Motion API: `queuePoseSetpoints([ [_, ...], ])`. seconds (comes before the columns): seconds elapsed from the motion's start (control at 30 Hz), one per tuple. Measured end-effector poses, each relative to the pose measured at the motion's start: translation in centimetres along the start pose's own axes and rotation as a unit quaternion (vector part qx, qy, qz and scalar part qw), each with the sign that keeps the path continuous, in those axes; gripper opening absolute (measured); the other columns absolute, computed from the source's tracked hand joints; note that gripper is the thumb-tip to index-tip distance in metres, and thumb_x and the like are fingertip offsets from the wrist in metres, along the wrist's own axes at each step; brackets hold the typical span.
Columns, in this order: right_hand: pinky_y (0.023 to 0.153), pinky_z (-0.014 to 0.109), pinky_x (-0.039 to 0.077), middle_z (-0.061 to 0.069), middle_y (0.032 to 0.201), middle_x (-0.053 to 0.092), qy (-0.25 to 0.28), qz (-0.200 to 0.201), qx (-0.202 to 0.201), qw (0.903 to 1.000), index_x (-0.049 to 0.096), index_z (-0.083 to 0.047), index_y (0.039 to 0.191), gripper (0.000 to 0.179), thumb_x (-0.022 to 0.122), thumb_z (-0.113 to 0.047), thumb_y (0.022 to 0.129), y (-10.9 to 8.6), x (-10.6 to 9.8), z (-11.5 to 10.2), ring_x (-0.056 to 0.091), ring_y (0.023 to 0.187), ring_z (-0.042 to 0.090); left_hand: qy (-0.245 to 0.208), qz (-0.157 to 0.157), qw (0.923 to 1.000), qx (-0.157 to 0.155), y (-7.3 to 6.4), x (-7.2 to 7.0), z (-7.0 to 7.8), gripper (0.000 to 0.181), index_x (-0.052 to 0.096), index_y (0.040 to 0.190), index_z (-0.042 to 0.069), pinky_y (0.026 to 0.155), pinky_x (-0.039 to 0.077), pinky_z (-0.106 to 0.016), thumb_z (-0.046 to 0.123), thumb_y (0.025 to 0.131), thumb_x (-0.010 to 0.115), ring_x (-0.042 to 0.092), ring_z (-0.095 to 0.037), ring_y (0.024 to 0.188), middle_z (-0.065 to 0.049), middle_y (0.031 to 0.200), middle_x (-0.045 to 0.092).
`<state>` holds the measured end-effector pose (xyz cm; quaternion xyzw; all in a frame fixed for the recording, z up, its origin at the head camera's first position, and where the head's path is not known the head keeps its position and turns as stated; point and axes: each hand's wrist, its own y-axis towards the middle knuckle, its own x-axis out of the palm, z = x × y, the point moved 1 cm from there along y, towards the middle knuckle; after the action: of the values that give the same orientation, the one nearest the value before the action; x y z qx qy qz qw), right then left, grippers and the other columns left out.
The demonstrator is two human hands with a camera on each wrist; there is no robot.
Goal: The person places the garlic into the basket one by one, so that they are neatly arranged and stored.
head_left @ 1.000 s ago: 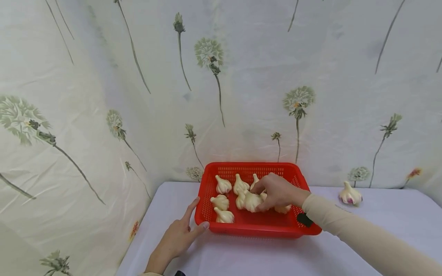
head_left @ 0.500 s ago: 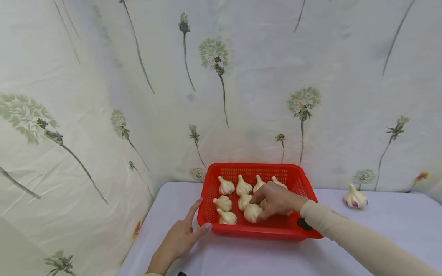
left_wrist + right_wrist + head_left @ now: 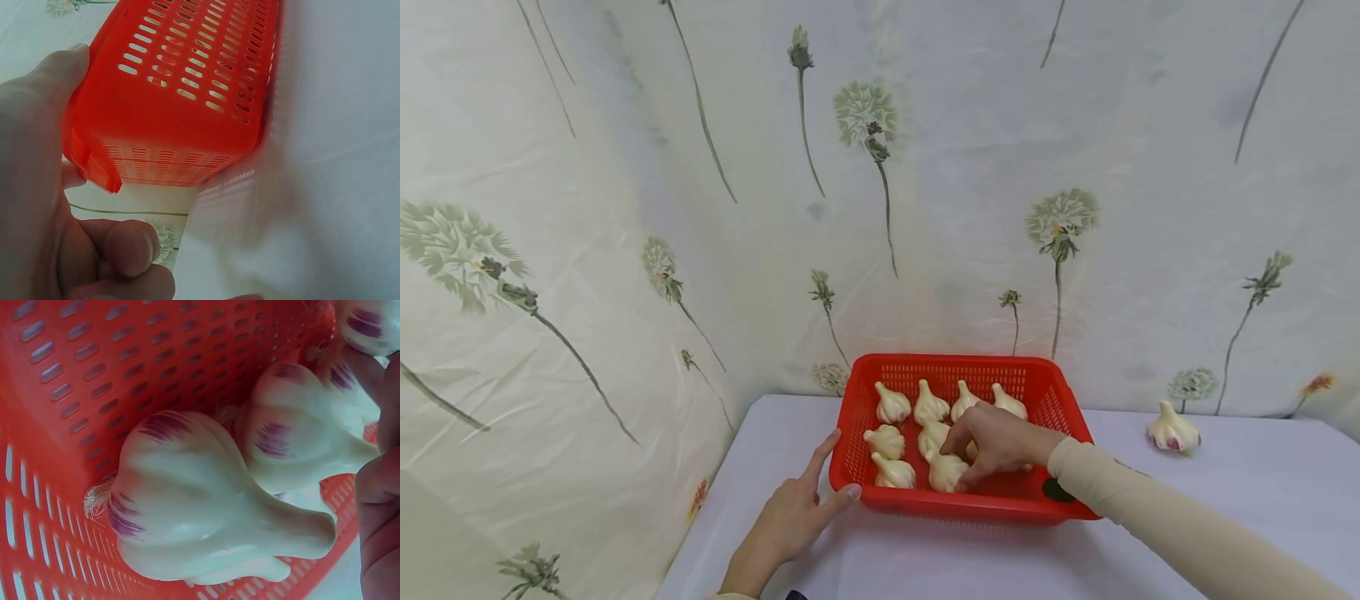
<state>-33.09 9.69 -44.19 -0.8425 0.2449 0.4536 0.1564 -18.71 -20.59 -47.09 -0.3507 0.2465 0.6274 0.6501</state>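
Note:
Several garlic bulbs lie in a red basket [image 3: 970,504]. My right hand [image 3: 1000,442] reaches in and pinches a garlic bulb [image 3: 946,472] near the basket's front. In the right wrist view this bulb [image 3: 369,325] shows at the upper right, by the fingertips. Another large garlic bulb [image 3: 181,494] with purple streaks fills the middle of that view. My left hand [image 3: 786,517] is at the basket's front left corner, index finger and thumb stretched out and touching the rim. In the left wrist view its other fingers [image 3: 131,247] are bent below the basket.
A single garlic bulb [image 3: 1174,429] with purple marks sits on the white table [image 3: 1232,492] to the right of the basket. Behind the table hangs a dandelion-patterned sheet [image 3: 955,208], and it also covers the left side.
My right hand has drawn the garlic bulb slightly toward the basket's front and lowered it there. The head view has shifted a little. My left hand stays at the rim.

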Motion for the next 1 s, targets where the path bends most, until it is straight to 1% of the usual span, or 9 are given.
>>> queuePoseSetpoints([
  [0.13,0.070,0.024,0.053,-0.020,0.094,0.071,-0.010,-0.006,0.009,0.9999,0.077,-0.031,0.108,0.042,0.088,-0.043,0.070,-0.02,0.05,0.01,0.067,0.082,0.018,-0.001,-0.001,1.0000,-0.005,0.07,-0.02,0.02,0.085,0.019,0.154,0.047,0.048,0.040,-0.028,0.076,0.082,0.053,0.047,-0.019,0.054,-0.004,0.064,0.050],
  [0.27,0.074,0.025,0.054,-0.020,0.096,0.072,-0.015,-0.008,0.021,0.9996,0.077,-0.032,0.108,0.042,0.088,-0.042,0.069,0.03,0.04,0.14,0.067,0.085,0.008,0.001,0.000,1.0000,-0.003,0.16,-0.02,0.01,0.084,0.018,0.154,0.048,0.048,0.040,-0.028,0.077,0.082,0.052,0.047,-0.019,0.054,-0.004,0.063,0.049],
  [0.37,0.075,0.025,0.056,-0.017,0.096,0.074,0.001,-0.013,0.026,0.9996,0.077,-0.030,0.110,0.042,0.088,-0.039,0.070,0.08,0.01,0.15,0.068,0.083,0.001,0.002,0.002,1.0000,0.001,0.20,-0.06,0.00,0.084,0.017,0.154,0.048,0.049,0.041,-0.029,0.077,0.083,0.052,0.048,-0.020,0.057,-0.005,0.064,0.049],
  [0.43,0.073,0.024,0.056,-0.015,0.095,0.074,0.014,-0.018,0.029,0.9993,0.077,-0.028,0.111,0.043,0.088,-0.037,0.070,0.06,0.03,0.13,0.068,0.081,0.001,0.003,0.003,1.0000,0.002,0.23,-0.07,-0.01,0.085,0.017,0.154,0.048,0.049,0.041,-0.030,0.078,0.082,0.052,0.049,-0.021,0.059,-0.006,0.065,0.050],
  [0.53,0.070,0.023,0.055,-0.014,0.094,0.074,0.013,-0.024,0.025,0.9993,0.076,-0.027,0.114,0.046,0.088,-0.037,0.071,0.03,0.08,0.07,0.067,0.077,0.006,0.008,0.006,0.9999,0.005,0.27,-0.05,-0.03,0.085,0.017,0.154,0.048,0.051,0.042,-0.030,0.079,0.082,0.050,0.050,-0.021,0.062,-0.007,0.066,0.051],
  [0.7,0.074,0.025,0.056,-0.014,0.098,0.073,-0.008,-0.026,0.019,0.9994,0.073,-0.027,0.118,0.051,0.087,-0.038,0.071,-0.12,0.15,-0.03,0.067,0.080,0.006,0.003,0.005,1.0000,0.000,0.23,-0.01,0.04,0.086,0.017,0.154,0.048,0.050,0.041,-0.029,0.080,0.081,0.051,0.049,-0.020,0.059,-0.006,0.066,0.050],
  [0.9,0.075,0.027,0.056,-0.011,0.096,0.074,0.003,-0.032,0.030,0.9990,0.073,-0.028,0.119,0.051,0.088,-0.036,0.071,-0.23,0.08,-0.12,0.068,0.081,0.008,-0.001,0.005,1.0000,-0.006,0.20,0.10,0.08,0.087,0.018,0.154,0.047,0.049,0.041,-0.028,0.079,0.081,0.052,0.048,-0.020,0.057,-0.005,0.066,0.051],
  [1.0,0.076,0.027,0.056,-0.010,0.095,0.074,0.011,-0.038,0.031,0.9987,0.072,-0.028,0.120,0.052,0.089,-0.034,0.071,-0.26,0.01,-0.11,0.069,0.082,0.008,-0.002,0.005,1.0000,-0.003,0.12,0.11,0.08,0.087,0.018,0.154,0.046,0.049,0.041,-0.028,0.078,0.081,0.052,0.047,-0.019,0.055,-0.004,0.064,0.051],
])
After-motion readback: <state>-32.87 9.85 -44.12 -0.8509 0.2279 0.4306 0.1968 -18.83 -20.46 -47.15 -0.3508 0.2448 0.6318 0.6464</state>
